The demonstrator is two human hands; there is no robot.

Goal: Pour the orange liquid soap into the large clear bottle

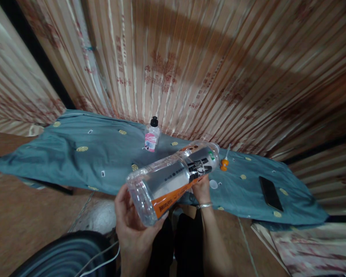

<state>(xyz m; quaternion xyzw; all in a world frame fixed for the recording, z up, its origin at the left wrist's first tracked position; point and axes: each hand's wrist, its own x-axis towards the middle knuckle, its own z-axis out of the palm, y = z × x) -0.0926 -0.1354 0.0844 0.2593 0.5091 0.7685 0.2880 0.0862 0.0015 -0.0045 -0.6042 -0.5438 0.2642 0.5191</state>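
A large clear plastic bottle (173,175) with a grey, black and orange label lies tilted in the air between my two hands, its neck toward the right. My left hand (137,231) grips the base end, thumb and fingers wrapped round it. Behind and below the label, near the shoulder end, my right hand (202,190) holds the bottle; most of its fingers are hidden. Just past the neck, an orange pump head (224,164) with a thin clear tube rests on the cloth. A small whitish disc (213,184) lies beside my right hand.
The narrow table wears a blue-green cloth (112,157). On it stand a small clear bottle (151,136) with a black cap and pink label, and a black phone (271,193) lying at right. Pleated curtains (167,73) hang close behind. A white cable (103,263) runs by my left wrist.
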